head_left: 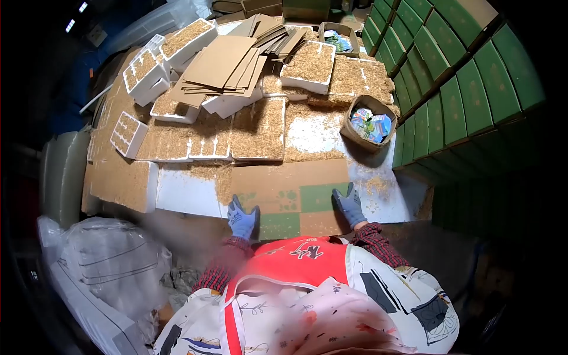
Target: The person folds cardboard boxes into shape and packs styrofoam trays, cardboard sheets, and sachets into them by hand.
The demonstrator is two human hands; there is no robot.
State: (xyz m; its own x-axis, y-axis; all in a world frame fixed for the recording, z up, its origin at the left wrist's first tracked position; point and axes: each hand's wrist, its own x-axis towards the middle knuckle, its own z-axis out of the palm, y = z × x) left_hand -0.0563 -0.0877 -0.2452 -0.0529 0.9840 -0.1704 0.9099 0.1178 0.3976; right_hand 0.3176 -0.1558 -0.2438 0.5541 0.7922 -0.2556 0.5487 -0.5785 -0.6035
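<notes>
A flat piece of brown cardboard with green printed panels (290,183) lies on the white table edge in front of me. My left hand (242,220), in a blue-grey glove, rests at its near left edge with thumb and fingers apart. At the opposite side edge, my right hand (350,206) wears the same kind of glove, its thumb and fingers spread too. Both palms sit at the board's sides, and I see nothing gripped in either. The cardboard's nearest edge is partly hidden by my red apron (302,254).
White trays full of wood shavings (257,133) cover the table beyond. Cardboard sheets (219,62) are stacked on top. A carton of colourful packets (370,124) stands right of centre. Green boxes (467,100) form a wall at right; plastic-wrapped material (112,254) sits at left.
</notes>
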